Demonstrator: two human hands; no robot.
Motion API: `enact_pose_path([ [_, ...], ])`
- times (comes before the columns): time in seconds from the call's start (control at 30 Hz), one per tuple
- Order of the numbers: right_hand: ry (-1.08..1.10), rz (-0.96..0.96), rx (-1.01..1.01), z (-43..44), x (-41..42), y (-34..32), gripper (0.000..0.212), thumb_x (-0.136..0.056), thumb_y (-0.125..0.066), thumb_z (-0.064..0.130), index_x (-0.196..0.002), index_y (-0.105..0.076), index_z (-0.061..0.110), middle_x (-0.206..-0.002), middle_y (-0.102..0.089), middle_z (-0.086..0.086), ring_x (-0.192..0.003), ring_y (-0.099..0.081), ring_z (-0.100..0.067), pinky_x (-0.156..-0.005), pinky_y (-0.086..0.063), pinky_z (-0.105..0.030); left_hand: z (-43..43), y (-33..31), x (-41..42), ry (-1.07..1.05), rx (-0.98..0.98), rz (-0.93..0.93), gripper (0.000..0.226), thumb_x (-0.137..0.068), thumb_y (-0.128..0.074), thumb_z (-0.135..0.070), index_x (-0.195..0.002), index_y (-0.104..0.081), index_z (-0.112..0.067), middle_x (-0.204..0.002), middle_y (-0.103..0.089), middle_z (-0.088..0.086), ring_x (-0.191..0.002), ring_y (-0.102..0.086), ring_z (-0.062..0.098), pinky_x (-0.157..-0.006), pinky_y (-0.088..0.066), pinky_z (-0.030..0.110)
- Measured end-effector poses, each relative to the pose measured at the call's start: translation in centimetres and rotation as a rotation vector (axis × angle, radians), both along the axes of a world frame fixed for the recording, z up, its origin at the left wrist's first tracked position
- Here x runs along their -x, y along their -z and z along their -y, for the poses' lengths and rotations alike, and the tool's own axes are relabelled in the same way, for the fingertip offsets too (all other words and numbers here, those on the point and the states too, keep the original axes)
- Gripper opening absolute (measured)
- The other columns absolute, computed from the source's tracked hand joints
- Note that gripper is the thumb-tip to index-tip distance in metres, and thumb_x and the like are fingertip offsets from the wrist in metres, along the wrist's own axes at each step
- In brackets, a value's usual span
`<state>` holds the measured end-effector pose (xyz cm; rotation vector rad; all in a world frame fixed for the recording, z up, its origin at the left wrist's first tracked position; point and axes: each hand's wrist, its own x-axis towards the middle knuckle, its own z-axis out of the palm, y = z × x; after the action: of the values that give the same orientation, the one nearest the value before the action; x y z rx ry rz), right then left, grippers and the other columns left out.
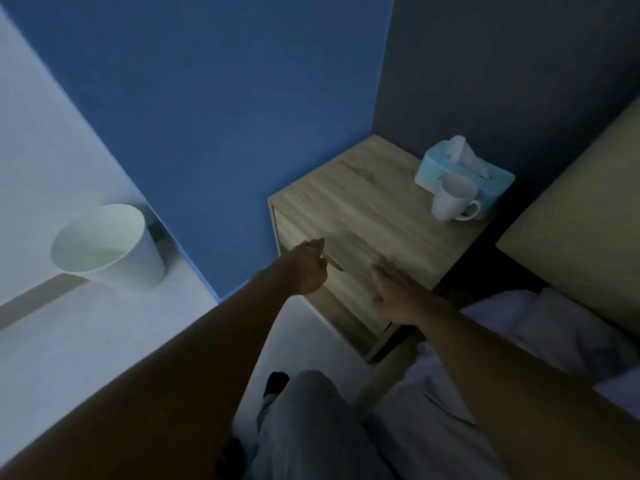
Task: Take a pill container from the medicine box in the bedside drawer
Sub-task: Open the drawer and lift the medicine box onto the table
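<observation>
A light wooden bedside table stands in the corner between a blue wall and the bed. Its drawers on the front face are closed, so the medicine box and pill container are hidden. My left hand is at the top front edge of the table, fingers curled at a dark drawer gap, and whether it grips anything is unclear. My right hand hovers flat over the front edge, fingers spread, holding nothing. The picture is dim and blurred.
A white mug and a blue tissue box sit at the table's back right. A white waste bin stands on the floor at the left. The bed with white bedding and a yellow headboard is on the right.
</observation>
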<state>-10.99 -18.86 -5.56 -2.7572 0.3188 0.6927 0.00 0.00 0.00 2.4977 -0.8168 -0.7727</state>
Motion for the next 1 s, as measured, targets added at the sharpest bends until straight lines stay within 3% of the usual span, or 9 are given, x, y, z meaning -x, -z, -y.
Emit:
enact_pose_path([
  [0.17, 0.012, 0.095, 0.073, 1.4, -1.9, 5.5, 0.081, -0.1, -0.034, 0.049, -0.158, 0.007, 0.013, -0.167, 0.014, -0.005, -0.155, 0.01, -0.023, -0.125, -0.008, -0.046, 0.9, 6.4, -2.5, -0.107, 0.024, -0.176, 0.061, -0.103, -0.037, -0.026, -0.154, -0.011, -0.007, -0.162, -0.017, 0.015, -0.15, -0.018, 0.028, -0.121, -0.02, 0.039],
  [0.27, -0.001, 0.297, 0.156, 1.3, -1.0, 8.2, 0.077, -0.097, -0.021, 0.054, -0.159, 0.0, 0.015, -0.169, 0.001, -0.003, -0.156, -0.002, -0.021, -0.124, -0.015, -0.048, 1.3, 10.6, -3.9, -0.182, 0.059, -0.252, 0.063, -0.103, -0.035, -0.027, -0.155, -0.005, -0.007, -0.164, -0.007, 0.013, -0.151, -0.01, 0.025, -0.121, -0.013, 0.035],
  [0.47, 0.03, 0.447, 0.206, 1.3, -0.9, 9.6, 0.068, -0.102, -0.025, 0.052, -0.159, -0.017, 0.015, -0.167, -0.018, -0.004, -0.154, -0.015, -0.02, -0.123, -0.022, -0.046, 3.8, 15.8, -4.4, -0.384, 0.28, -0.328, 0.078, -0.101, -0.036, -0.044, -0.154, 0.011, -0.011, -0.164, 0.01, 0.005, -0.152, 0.001, 0.02, -0.12, -0.008, 0.033],
  [0.53, 0.025, 0.449, 0.211, 1.3, -0.9, 9.8, 0.067, -0.103, -0.026, 0.05, -0.158, -0.018, 0.014, -0.167, -0.018, -0.004, -0.154, -0.016, -0.019, -0.122, -0.023, -0.046, 5.2, 16.4, -4.6, -0.463, 0.395, -0.347, 0.081, -0.099, -0.037, -0.047, -0.154, 0.013, -0.015, -0.165, 0.004, 0.004, -0.152, -0.003, 0.021, -0.121, -0.011, 0.036],
  [0.63, 0.013, 0.455, 0.23, 1.5, -1.0, 10.1, 0.066, -0.103, -0.024, 0.05, -0.158, -0.019, 0.014, -0.167, -0.018, -0.004, -0.154, -0.015, -0.018, -0.123, -0.022, -0.045, 6.9, 17.0, -4.6, -0.574, 0.556, -0.347, 0.082, -0.096, -0.045, -0.036, -0.153, 0.009, -0.017, -0.161, -0.02, 0.007, -0.147, -0.024, 0.025, -0.12, -0.026, 0.045],
  [0.73, 0.021, 0.483, 0.234, 1.5, -1.0, 10.2, 0.065, -0.102, -0.027, 0.049, -0.157, -0.024, 0.013, -0.165, -0.022, -0.004, -0.153, -0.019, -0.019, -0.122, -0.024, -0.045, 7.6, 17.7, -4.1, -0.607, 0.616, -0.351, 0.091, -0.094, -0.052, -0.023, -0.152, 0.018, -0.013, -0.16, -0.019, 0.008, -0.146, -0.025, 0.024, -0.118, -0.029, 0.047],
  [1.0, 0.032, 0.505, 0.218, 1.6, -1.1, 10.4, 0.066, -0.102, -0.026, 0.05, -0.157, -0.025, 0.013, -0.166, -0.022, -0.004, -0.154, -0.018, -0.018, -0.122, -0.023, -0.046, 7.0, 17.8, -3.8, -0.642, 0.616, -0.417, 0.088, -0.099, -0.044, -0.02, -0.148, 0.029, -0.016, -0.161, -0.021, 0.01, -0.144, -0.031, 0.028, -0.115, -0.034, 0.047],
])
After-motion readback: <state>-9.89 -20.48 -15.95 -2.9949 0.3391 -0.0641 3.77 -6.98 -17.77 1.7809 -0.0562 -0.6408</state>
